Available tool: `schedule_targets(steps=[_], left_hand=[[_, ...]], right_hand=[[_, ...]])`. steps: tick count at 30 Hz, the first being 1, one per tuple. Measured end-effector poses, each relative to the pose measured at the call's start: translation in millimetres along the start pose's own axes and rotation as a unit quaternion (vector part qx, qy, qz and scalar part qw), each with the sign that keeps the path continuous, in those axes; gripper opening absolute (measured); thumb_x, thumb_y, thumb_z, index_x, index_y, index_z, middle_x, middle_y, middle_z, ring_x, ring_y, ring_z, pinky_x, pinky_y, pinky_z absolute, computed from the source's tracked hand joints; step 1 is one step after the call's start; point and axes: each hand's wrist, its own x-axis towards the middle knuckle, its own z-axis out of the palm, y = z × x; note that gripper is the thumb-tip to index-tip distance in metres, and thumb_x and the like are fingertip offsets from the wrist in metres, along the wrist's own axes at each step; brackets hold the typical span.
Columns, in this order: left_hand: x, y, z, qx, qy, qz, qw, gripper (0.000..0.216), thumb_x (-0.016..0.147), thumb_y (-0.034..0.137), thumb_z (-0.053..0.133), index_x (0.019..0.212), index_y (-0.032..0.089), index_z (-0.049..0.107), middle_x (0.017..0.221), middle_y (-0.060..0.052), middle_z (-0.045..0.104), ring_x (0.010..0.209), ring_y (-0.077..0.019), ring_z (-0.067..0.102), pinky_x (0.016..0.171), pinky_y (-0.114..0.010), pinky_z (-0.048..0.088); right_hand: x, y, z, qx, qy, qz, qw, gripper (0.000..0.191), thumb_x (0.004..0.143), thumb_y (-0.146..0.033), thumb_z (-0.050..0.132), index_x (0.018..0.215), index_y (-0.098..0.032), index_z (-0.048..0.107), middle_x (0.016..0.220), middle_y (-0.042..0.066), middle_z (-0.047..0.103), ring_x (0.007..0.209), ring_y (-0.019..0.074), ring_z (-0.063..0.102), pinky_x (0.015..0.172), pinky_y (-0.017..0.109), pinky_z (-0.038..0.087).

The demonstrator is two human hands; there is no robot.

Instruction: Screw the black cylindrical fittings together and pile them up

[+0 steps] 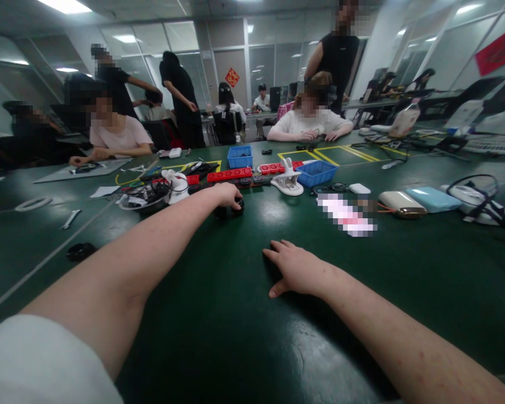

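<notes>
My left hand (227,196) reaches far out over the green table, with its fingers curled around a small rounded black object (238,207). The exact kind of this object does not show, since the hand covers part of it. My right hand (297,269) rests low over the bare table top nearer to me, palm down, fingers spread and holding nothing. Just beyond the left hand lies a red power strip (229,175). A white clip-like stand (288,182) is to its right, and a round tray of black cables and parts (145,193) to its left.
Two blue bins (240,157) (317,173) stand further back. To the right are a cream power bank-like case (402,203) and a light blue box (432,198). A wrench (71,219) and a black item (81,251) lie left. Two people sit across the table.
</notes>
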Motion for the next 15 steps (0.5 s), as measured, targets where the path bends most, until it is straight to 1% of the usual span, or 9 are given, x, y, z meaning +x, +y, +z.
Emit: schedule_targets(steps=[9,12,15], left_hand=[[-2.5,-2.4,-0.5,-0.065,-0.016,0.016,0.998,0.026,0.088,0.028,0.052,0.112,0.017,0.052,0.113,-0.007,0.054,0.094,-0.0211,0.057,0.078,-0.039,0.049],[-6.2,-1.5,-6.1,-0.079,0.015,0.010,0.997,0.028,0.088,0.028,0.053,0.114,0.016,0.051,0.114,-0.008,0.054,0.095,-0.0215,0.057,0.078,-0.040,0.049],[-17.7,2.9,-17.6,-0.079,0.078,0.007,0.994,0.035,0.087,0.034,0.053,0.117,0.016,0.049,0.120,-0.009,0.051,0.103,-0.0244,0.053,0.085,-0.044,0.044]], right_hand=[[-3.8,0.8,0.0,-0.005,0.011,-0.015,1.000,0.092,0.057,-0.046,0.074,0.133,-0.010,0.037,0.135,0.021,0.035,0.123,0.0405,0.032,0.097,0.048,0.036],[-4.7,0.8,-0.2,-0.005,0.010,-0.014,1.000,0.091,0.058,-0.047,0.073,0.134,-0.011,0.037,0.136,0.020,0.035,0.123,0.0401,0.032,0.097,0.048,0.036],[-4.8,1.2,-0.2,-0.005,0.005,-0.011,1.000,0.091,0.059,-0.048,0.072,0.134,-0.012,0.036,0.136,0.020,0.035,0.124,0.0402,0.031,0.097,0.049,0.035]])
